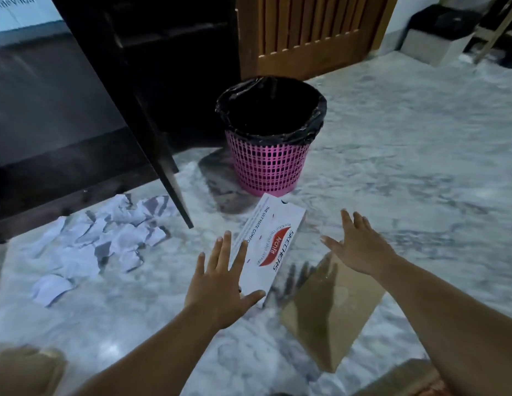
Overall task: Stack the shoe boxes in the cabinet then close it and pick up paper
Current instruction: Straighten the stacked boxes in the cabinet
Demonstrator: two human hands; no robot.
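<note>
A white shoe box (270,238) with a red logo lies on the marble floor in the middle. A plain brown cardboard box (334,312) lies just right of it and nearer to me. My left hand (220,284) hovers with spread fingers over the white box's near left edge. My right hand (354,247) is spread above the brown box's far corner. Neither hand holds anything. Crumpled white paper (106,241) is scattered on the floor to the left. The dark cabinet (63,115) stands at the left with its door (140,110) swung open.
A pink mesh bin (270,161) lined with a black bag stands behind the white box. A slatted wooden door (314,32) is beyond it. Another brown box corner (23,370) shows at the bottom left. A grey box (434,47) sits far right.
</note>
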